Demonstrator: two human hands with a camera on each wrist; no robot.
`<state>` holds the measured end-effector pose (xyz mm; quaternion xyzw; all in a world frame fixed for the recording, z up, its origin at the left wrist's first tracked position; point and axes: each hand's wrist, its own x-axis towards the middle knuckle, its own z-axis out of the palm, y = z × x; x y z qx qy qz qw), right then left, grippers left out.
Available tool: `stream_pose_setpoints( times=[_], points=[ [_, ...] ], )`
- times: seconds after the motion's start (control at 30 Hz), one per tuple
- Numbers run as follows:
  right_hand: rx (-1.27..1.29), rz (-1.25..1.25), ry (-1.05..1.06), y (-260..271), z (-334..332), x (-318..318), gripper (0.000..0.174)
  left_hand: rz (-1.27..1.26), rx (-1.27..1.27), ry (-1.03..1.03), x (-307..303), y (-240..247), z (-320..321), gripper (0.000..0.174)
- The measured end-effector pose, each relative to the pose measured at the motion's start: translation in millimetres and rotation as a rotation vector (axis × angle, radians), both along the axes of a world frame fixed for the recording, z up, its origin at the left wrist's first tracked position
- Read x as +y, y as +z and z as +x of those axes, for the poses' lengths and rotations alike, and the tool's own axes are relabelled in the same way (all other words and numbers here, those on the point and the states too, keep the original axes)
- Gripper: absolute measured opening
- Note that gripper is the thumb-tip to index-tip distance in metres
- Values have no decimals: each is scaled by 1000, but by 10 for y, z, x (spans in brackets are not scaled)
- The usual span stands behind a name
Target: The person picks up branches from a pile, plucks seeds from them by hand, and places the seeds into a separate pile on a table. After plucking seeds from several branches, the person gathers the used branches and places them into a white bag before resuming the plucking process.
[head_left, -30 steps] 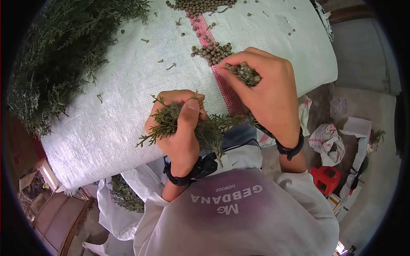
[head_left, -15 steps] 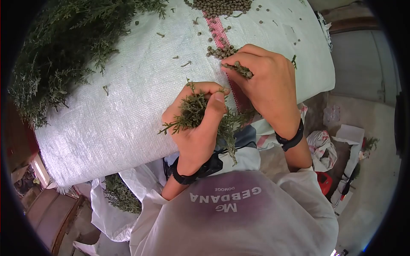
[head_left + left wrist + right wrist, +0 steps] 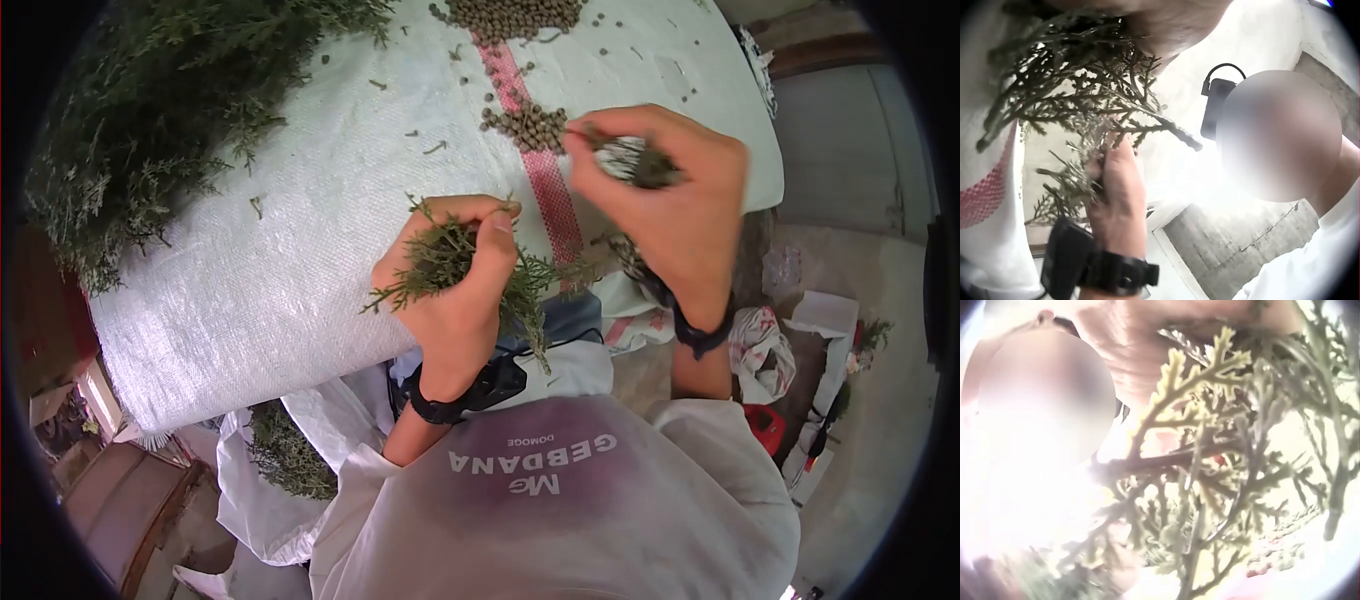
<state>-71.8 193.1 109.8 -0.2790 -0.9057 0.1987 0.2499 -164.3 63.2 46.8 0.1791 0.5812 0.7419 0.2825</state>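
Observation:
In the head view the left hand (image 3: 455, 285) curls round a green conifer sprig (image 3: 440, 262), thumb and forefinger pinched together at its top. To its right, the right hand (image 3: 675, 195) has thumb and forefinger tips together, with brownish-green plant matter (image 3: 652, 165) in its curled, motion-blurred fingers. Just left of those fingertips, small round brown cones (image 3: 535, 128) lie in a pile on the red stripe of a white woven sack (image 3: 300, 220). Sprig branches (image 3: 1072, 100) fill much of the left wrist view, and blurred, bright foliage (image 3: 1204, 425) crosses the right wrist view.
A large heap of green branches (image 3: 150, 120) covers the sack's far left. A bigger cone pile (image 3: 515, 14) sits at its far edge. Below are a white bag (image 3: 245, 490) with greenery at the left, and a striped bag (image 3: 760, 355) and a red object (image 3: 764, 428) at the right.
The right hand has moved right, away from the left hand. The small cone pile is more exposed. The left hand keeps its grip on the sprig and has shifted slightly left since half a second ago.

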Motion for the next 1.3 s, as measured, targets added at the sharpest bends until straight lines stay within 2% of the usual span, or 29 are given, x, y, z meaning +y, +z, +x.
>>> stream_pose_setpoints(
  times=[0.07, 0.1, 0.2, 0.27, 0.43, 0.57, 0.67, 0.77, 0.93, 1.03, 1.3],
  points=[
    [267, -371, -164, 114, 169, -165, 16, 28, -51, -28, -11, 2, -19, 8],
    [263, -373, -178, 103, 231, -221, 16, 46, -76, -39, 3, 6, -23, 8],
    [317, -506, -41, -24, 314, -378, 12, 22, -29, -86, 4, 44, -34, 9],
    [430, -902, -95, -138, 250, -440, 14, 9, 2, -109, 18, 70, -21, 9],
    [448, -1083, -203, -210, 194, -450, 16, -62, 98, -98, 8, 82, -25, 8],
    [450, -966, -186, -290, 201, -444, 17, -61, 103, -95, 38, 90, -10, 8],
    [446, -1014, -227, -284, 175, -436, 17, -62, 126, -103, 57, 64, -26, 8],
    [467, -1027, -204, -319, 154, -425, 17, 3, 265, -91, 77, 9, -23, 9],
    [461, -1048, -172, -340, 153, -370, 17, 9, 190, -59, 104, 30, 5, 10],
    [486, -1050, -156, -376, 154, -352, 16, -74, 117, -59, 93, 64, 16, 10],
    [465, -991, -140, -368, 188, -327, 16, -122, 200, -44, 112, 45, 26, 8]
  ],
)
